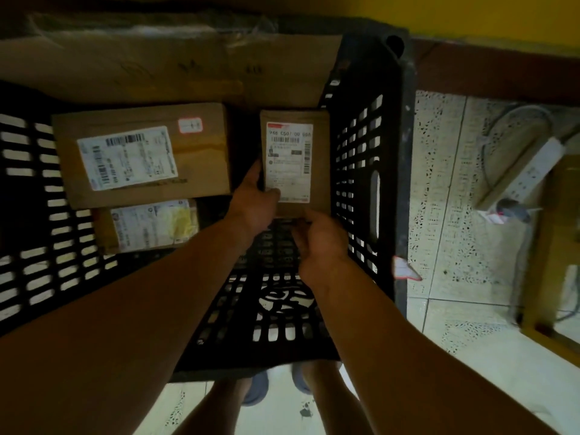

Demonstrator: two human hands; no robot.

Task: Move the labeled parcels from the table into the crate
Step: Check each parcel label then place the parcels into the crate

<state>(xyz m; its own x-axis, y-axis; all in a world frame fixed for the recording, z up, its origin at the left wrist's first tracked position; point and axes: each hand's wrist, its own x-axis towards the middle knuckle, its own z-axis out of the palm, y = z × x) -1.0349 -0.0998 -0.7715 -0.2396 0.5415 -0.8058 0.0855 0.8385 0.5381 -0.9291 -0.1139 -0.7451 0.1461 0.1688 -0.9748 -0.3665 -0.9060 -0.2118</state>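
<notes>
Left fingers: the left hand [254, 199] grips the small parcel [295, 161] by its left edge; thumb lies on the white label, the other fingers are wrapped behind
Right fingers: the right hand [320, 240] holds the parcel's near edge; thumb on top, the fingers curl under it and out of sight
Small parcel: brown, label up, inside the crate [373, 146] close to its right wall; whether it rests on the bottom I cannot tell
Neighbours: a large parcel [141, 155] lies to the left, apart from the held one; a third parcel [147, 226] sits just beside the large one's near edge; both are label up
Crate: black, slotted walls and bottom
Around: a cardboard sheet [175, 64] at the far end; a power strip [527, 174] on the tiled floor [455, 324] to the right
</notes>
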